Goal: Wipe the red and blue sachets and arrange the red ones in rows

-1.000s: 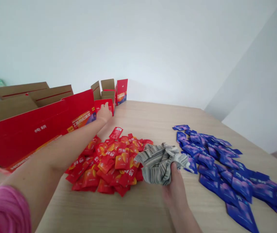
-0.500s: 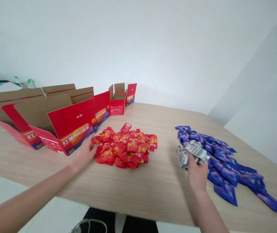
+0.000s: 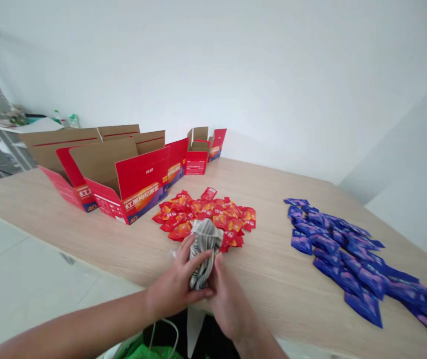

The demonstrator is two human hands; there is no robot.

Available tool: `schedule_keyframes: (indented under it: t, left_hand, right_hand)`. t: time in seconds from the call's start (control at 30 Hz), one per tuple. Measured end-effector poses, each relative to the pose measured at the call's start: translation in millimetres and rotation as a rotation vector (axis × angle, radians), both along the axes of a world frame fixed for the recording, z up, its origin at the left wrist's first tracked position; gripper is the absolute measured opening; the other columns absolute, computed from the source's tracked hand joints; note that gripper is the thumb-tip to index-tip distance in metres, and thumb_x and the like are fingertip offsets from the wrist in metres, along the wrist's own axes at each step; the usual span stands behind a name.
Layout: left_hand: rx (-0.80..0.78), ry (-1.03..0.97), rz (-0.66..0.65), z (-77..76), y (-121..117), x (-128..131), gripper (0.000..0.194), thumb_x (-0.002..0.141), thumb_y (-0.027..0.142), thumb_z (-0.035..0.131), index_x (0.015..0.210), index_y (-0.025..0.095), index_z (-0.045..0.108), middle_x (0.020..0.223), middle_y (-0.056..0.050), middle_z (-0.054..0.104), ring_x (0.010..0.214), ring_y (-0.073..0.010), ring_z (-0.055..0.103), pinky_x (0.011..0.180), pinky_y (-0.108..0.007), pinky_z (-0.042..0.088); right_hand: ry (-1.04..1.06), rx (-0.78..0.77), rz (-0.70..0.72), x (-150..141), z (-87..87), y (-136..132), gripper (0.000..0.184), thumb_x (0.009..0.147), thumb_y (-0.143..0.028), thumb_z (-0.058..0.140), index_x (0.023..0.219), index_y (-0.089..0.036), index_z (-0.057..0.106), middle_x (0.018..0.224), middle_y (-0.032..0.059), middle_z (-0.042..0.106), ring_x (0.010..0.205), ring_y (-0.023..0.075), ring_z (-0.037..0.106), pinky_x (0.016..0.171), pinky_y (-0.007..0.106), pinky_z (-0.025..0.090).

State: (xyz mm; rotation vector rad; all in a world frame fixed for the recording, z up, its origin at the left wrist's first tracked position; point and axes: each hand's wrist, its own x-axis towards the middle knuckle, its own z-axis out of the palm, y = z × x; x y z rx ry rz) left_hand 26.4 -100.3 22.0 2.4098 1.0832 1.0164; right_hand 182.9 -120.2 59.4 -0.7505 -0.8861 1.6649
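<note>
Both my hands meet at the near table edge around a bunched grey-and-white striped cloth. My left hand wraps its fingers over the cloth's lower part, and my right hand presses against it from the other side. The cloth's top touches the near edge of a heap of red-and-orange sachets. To the right, well away from my hands, lies a long spread of blue-purple sachets.
Open red-and-cardboard display boxes stand along the far left of the wooden table, with another at the back. A shelf unit stands beyond. Below the near edge are a green bag and a cable.
My right hand has brought the cloth leftward from the blue sachets to the near side of the red heap. My left hand has moved off the heap and joined it on the cloth.
</note>
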Motion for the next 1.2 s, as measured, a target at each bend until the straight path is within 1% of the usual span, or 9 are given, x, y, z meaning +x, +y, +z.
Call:
schedule_keyframes:
  t: [0.17,0.37,0.5,0.7,0.8,0.87,0.97,1.07,1.2]
  left_hand:
    - [0.068,-0.184,0.468,-21.4,-0.7,-62.2,0.037,0.089,0.016,0.049,0.122,0.029,0.06,0.119,-0.009,0.064,0.113,-0.0247,0.064,0.097,-0.041,0.055]
    - [0.062,-0.083,1.274,-14.8,28.7,-180.3,0.055,0.098,0.046,0.033,0.142,0.015,0.041,0.141,-0.02,0.05,0.138,-0.0327,0.044,0.114,-0.051,0.038]
    - [-0.188,0.073,1.193,-16.6,68.5,-220.9,0.064,0.088,0.053,0.05,0.138,0.013,0.054,0.139,-0.028,0.054,0.139,-0.0504,0.039,0.109,-0.077,0.023]
    - [-0.196,0.158,1.235,-21.5,74.1,-219.8,0.057,0.092,0.044,0.048,0.142,0.017,0.051,0.15,-0.024,0.046,0.142,-0.0464,0.036,0.11,-0.077,0.023]
    - [0.017,0.138,1.26,-18.0,56.0,-188.3,0.061,0.094,0.045,0.045,0.147,0.015,0.043,0.156,-0.022,0.035,0.145,-0.0422,0.032,0.118,-0.066,0.021]
    - [0.194,0.138,0.959,-13.5,54.7,-158.8,0.055,0.097,0.043,0.041,0.145,0.017,0.046,0.147,-0.019,0.048,0.138,-0.035,0.043,0.118,-0.054,0.032]
    - [0.021,0.276,0.549,-9.6,79.5,-112.2,0.055,0.098,0.043,0.041,0.149,0.022,0.044,0.15,-0.014,0.049,0.139,-0.0304,0.045,0.118,-0.048,0.034]
    - [-0.165,0.386,0.595,-17.9,119.3,-73.6,0.061,0.094,0.051,0.051,0.15,0.026,0.045,0.163,-0.017,0.03,0.148,-0.0437,0.027,0.115,-0.065,0.027]
    - [-0.256,0.441,0.574,-40.5,147.8,-32.9,0.056,0.094,0.052,0.053,0.145,0.028,0.053,0.159,-0.017,0.038,0.146,-0.0451,0.031,0.115,-0.062,0.028]
  right_hand:
    - [0.011,0.004,0.209,-8.1,-20.7,-14.9,0.077,0.077,-0.079,0.061,0.136,-0.031,0.059,0.142,0.0106,0.061,0.13,0.0284,0.057,0.111,0.048,0.038]
    - [-0.237,0.08,-0.068,20.8,-35.1,8.8,0.059,0.081,-0.068,0.068,0.124,-0.027,0.066,0.131,0.0114,0.067,0.119,0.0269,0.063,0.104,0.044,0.044]
    - [-0.341,0.084,-0.249,18.3,-33.9,40.5,0.057,0.08,-0.065,0.069,0.116,-0.022,0.068,0.119,0.0104,0.071,0.11,0.0263,0.066,0.1,0.044,0.048]
    - [-0.448,0.112,-0.404,50.6,-49.8,63.9,0.053,0.078,-0.062,0.071,0.113,-0.022,0.068,0.12,0.0096,0.071,0.116,0.0274,0.063,0.104,0.045,0.046]
    - [-0.661,0.194,-0.505,85.4,-63.9,75.1,0.058,0.081,-0.062,0.068,0.121,-0.02,0.065,0.126,0.0132,0.067,0.118,0.0291,0.062,0.106,0.049,0.045]
    - [-0.897,0.341,-0.573,99.8,-70.6,89.6,0.064,0.083,-0.065,0.064,0.128,-0.02,0.062,0.135,0.0156,0.061,0.125,0.0319,0.056,0.109,0.054,0.041]
    - [-1.262,0.583,-0.537,96.4,-76.4,117.3,0.072,0.082,-0.068,0.062,0.138,-0.023,0.058,0.156,0.0166,0.04,0.145,0.0384,0.035,0.116,0.061,0.029]
    - [-1.57,0.661,-0.286,77.6,-81.2,138.2,0.071,0.08,-0.065,0.068,0.142,-0.032,0.056,0.164,0.0118,0.031,0.149,0.0429,0.025,0.116,0.066,0.021]
    - [-1.766,0.605,-0.137,80.1,-86.8,150.0,0.063,0.086,-0.062,0.063,0.143,-0.036,0.055,0.161,0.0107,0.037,0.146,0.0429,0.033,0.114,0.067,0.022]
